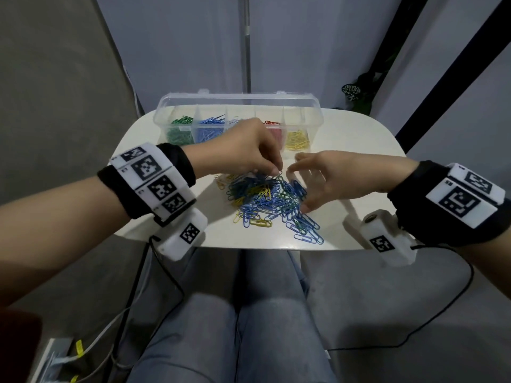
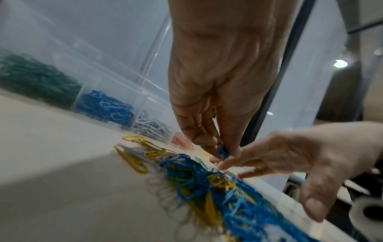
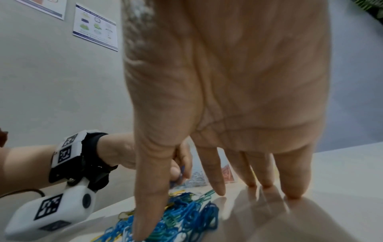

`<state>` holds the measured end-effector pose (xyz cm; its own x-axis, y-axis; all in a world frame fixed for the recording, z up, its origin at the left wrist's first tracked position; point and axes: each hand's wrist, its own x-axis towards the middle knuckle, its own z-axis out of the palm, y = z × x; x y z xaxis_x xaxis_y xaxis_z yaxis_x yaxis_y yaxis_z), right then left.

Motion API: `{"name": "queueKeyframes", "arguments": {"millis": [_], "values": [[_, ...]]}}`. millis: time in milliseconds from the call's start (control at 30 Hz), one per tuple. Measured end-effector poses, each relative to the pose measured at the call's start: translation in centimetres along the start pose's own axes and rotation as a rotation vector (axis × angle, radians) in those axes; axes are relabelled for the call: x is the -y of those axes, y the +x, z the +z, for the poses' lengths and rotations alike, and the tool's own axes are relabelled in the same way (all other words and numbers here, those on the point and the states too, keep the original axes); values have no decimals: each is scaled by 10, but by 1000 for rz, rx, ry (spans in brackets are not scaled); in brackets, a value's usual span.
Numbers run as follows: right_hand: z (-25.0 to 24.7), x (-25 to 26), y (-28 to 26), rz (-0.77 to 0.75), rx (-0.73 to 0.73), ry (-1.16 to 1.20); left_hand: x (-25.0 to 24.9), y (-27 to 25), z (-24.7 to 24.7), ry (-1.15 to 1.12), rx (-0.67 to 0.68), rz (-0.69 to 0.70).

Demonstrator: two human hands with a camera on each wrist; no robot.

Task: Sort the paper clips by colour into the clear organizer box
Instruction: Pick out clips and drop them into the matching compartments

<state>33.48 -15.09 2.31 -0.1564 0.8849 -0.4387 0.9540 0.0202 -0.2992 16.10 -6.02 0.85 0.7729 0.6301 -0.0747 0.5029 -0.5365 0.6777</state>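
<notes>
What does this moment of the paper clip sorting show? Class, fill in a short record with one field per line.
Surface: white table
Container: clear organizer box, lid open
Compartments, left to right: green, blue, white, red, yellow
Unsorted: mixed clip pile, mostly blue
Left hand: pinches blue paper clips above the pile
Right hand: open, fingers spread at the pile's right edge

Black wrist straps point(image 1: 177, 164) on both bare forearms, each carrying white blocks point(image 1: 154, 178) printed with black square markers. White camera pods point(image 1: 181, 236) below (black cables trailing). Blue-grey trousers point(image 1: 235, 322), probably jeans.
</notes>
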Motion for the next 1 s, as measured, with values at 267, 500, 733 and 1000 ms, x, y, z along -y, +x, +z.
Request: {"name": "queueKeyframes", "arguments": {"millis": [267,500,733,1000], "values": [[2,-1,10,18,-211,63,8,-18,-30,-535,-8,-198],[6,16,24,60,-242,55,19,-30,-66,-516,-220,-156],[1,28,31,36,-203,-41,41,-39,-114,-294,-465,-192],[-2,25,36,19,-241,32,51,-29,-114,-330,-440,-233]]}}
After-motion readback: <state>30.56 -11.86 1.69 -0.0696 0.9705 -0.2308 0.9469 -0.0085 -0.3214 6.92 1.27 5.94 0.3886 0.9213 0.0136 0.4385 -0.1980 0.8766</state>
